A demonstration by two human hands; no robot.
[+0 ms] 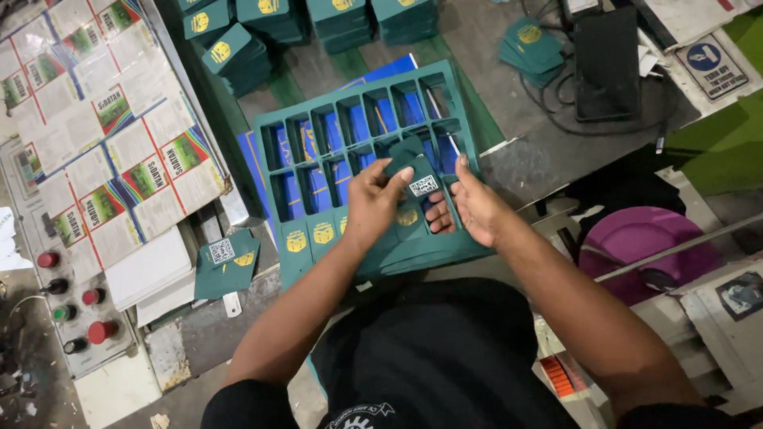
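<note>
Taking the green die-cut sheet on the bench as the landmark, the far left holds a control panel with red and green buttons, well apart from the sheet, and above it a large printed sheet of red, green and white labels. Just left of the sheet's lower corner lie a few loose green cards. Behind the sheet, along its far edge, stand stacks of green cards. Over the sheet's lower right part, the left hand pinches a small green card with thumb and fingers closed on its left edge. The right hand, just beside it, grips the same card from the right, fingers curled under it. The card sits above the sheet's cut-out openings, touching both hands. Right of the sheet, a purple round bowl rests lower down, and a black flat device lies farther back.
</note>
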